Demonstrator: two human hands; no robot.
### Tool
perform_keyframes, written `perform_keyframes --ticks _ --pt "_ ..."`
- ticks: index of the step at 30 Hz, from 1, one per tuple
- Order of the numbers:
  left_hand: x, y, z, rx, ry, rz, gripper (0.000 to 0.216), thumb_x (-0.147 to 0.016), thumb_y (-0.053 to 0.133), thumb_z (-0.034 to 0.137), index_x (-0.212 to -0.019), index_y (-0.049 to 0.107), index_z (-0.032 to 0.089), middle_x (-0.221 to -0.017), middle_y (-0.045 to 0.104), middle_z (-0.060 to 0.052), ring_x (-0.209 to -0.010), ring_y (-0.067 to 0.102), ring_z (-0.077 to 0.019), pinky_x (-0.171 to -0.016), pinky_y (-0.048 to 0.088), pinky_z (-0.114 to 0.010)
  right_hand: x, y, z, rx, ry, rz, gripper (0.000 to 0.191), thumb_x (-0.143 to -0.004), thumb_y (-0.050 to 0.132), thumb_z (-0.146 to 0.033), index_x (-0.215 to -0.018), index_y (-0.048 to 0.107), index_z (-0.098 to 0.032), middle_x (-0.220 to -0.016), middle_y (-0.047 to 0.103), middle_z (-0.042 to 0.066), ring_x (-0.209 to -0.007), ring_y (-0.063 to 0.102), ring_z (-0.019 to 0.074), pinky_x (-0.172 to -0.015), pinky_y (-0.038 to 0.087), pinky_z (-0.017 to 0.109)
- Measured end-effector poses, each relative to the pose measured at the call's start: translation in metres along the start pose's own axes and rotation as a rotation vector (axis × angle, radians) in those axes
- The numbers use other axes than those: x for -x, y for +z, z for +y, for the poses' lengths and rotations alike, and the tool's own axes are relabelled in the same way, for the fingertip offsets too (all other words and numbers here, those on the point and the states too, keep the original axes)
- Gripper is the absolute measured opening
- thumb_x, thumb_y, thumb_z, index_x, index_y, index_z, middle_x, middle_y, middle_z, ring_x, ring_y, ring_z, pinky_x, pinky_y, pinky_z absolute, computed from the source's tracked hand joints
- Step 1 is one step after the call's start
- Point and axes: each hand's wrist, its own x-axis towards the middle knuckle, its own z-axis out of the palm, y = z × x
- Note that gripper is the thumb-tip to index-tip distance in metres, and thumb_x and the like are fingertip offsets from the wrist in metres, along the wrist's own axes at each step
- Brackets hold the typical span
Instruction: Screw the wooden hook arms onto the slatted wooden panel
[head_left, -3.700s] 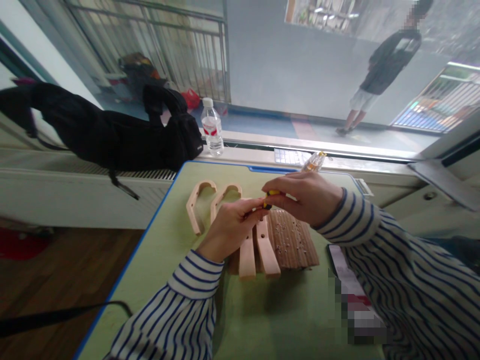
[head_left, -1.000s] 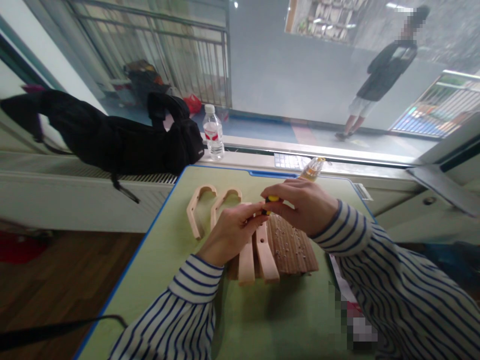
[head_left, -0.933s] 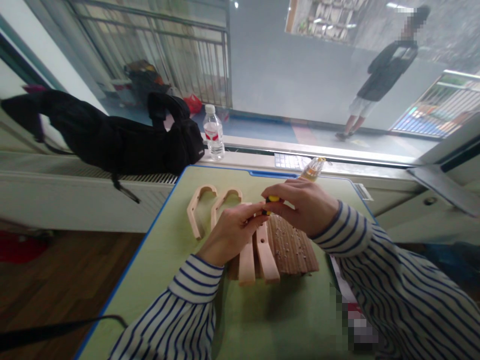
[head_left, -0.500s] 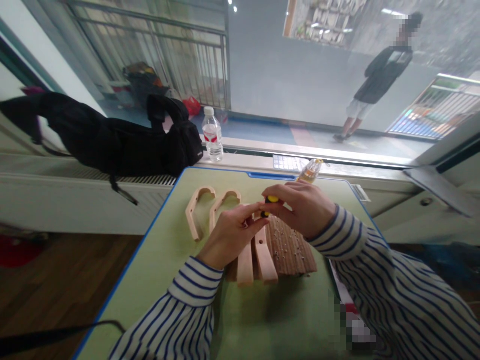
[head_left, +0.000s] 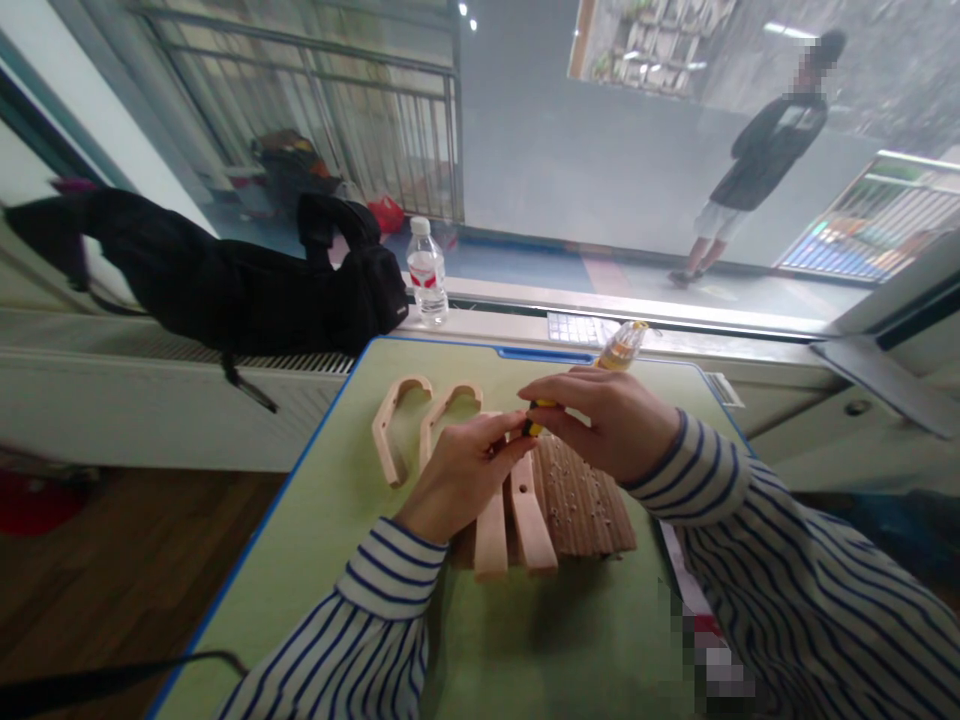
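– One tool [head_left: 534, 416], black and yellow: what has it?
– The right hand [head_left: 619, 425] pinches it between thumb and fingers [head_left: 562, 388].
– And the left hand [head_left: 457, 465]?
– Its fingers touch the lower end; whether they grip it, I can't tell.
– What's beneath?
– Two wooden pieces [head_left: 533, 520], side by side on the brown board [head_left: 589, 500], on the bench [head_left: 330, 530].
– Farther out?
– Two hooked pieces [head_left: 385, 430], left of the board; then the water bottle [head_left: 427, 280] beside the bag [head_left: 277, 295].
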Motion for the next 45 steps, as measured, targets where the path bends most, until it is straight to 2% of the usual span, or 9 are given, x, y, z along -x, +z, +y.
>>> perform_keyframes --ticks 11,21,28,33,38,42,45 --pt "0.000 -0.002 0.001 0.057 0.024 -0.055 0.022 -0.087 0.055 0.025 -0.106 0.065 0.021 -0.074 0.064 0.001 -0.066 0.057 -0.0105 -0.067 0.049 -0.024 0.003 0.005 0.001 0.075 0.014 0.024 0.025 -0.090 0.046 -0.032 -0.102 0.062 -0.017 -0.092 0.069 0.006 -0.086 0.061 0.0157 -0.076 0.044 0.028" --pt "-0.002 -0.005 0.008 0.094 0.006 -0.119 0.021 -0.089 0.050 0.022 -0.106 0.063 0.021 -0.087 0.066 0.000 -0.077 0.059 -0.0127 -0.071 0.047 -0.025 0.006 0.014 -0.002 0.203 0.060 0.102 0.029 -0.090 0.044 -0.038 -0.101 0.061 -0.017 -0.087 0.068 0.005 -0.078 0.060 0.0162 -0.074 0.042 0.030" --pt "0.000 -0.001 0.002 0.023 -0.012 -0.028 0.025 -0.084 0.058 0.028 -0.108 0.063 0.024 -0.070 0.060 0.004 -0.059 0.050 -0.0084 -0.056 0.042 -0.020 0.003 0.015 -0.002 0.196 0.072 0.090 0.027 -0.090 0.044 -0.037 -0.101 0.061 -0.018 -0.087 0.067 0.005 -0.077 0.058 0.0156 -0.074 0.041 0.030" --pt "-0.001 -0.001 0.003 0.030 -0.002 -0.017 0.020 -0.085 0.058 0.026 -0.103 0.066 0.022 -0.072 0.062 0.004 -0.060 0.052 -0.0080 -0.056 0.042 -0.019 0.002 0.010 -0.004 0.133 0.066 0.058 0.030 -0.089 0.045 -0.036 -0.104 0.060 -0.015 -0.086 0.067 0.006 -0.079 0.059 0.0160 -0.075 0.043 0.030" --pt "0.000 -0.001 0.001 0.022 0.001 -0.020 0.021 -0.084 0.059 0.026 -0.104 0.065 0.023 -0.073 0.063 0.003 -0.060 0.052 -0.0081 -0.056 0.043 -0.020 0.000 0.000 -0.004 0.040 0.043 0.022 0.035 -0.086 0.049 -0.030 -0.117 0.055 -0.015 -0.101 0.066 0.008 -0.087 0.061 0.0158 -0.078 0.045 0.029" --pt "0.000 -0.002 0.000 0.017 -0.004 -0.043 0.024 -0.085 0.058 0.027 -0.109 0.064 0.022 -0.073 0.063 0.003 -0.060 0.052 -0.0084 -0.057 0.043 -0.020 -0.002 -0.002 -0.003 0.040 0.009 -0.042 0.027 -0.088 0.045 -0.026 -0.106 0.062 -0.015 -0.095 0.068 0.007 -0.088 0.062 0.0159 -0.078 0.045 0.028" --pt "0.000 -0.002 0.000 0.018 0.005 -0.044 0.024 -0.086 0.058 0.027 -0.109 0.064 0.023 -0.073 0.063 0.003 -0.061 0.053 -0.0085 -0.059 0.044 -0.020 -0.002 -0.001 -0.002 0.047 0.010 -0.040 0.026 -0.089 0.043 -0.027 -0.102 0.063 -0.015 -0.093 0.068 0.007 -0.087 0.062 0.0154 -0.077 0.045 0.027"
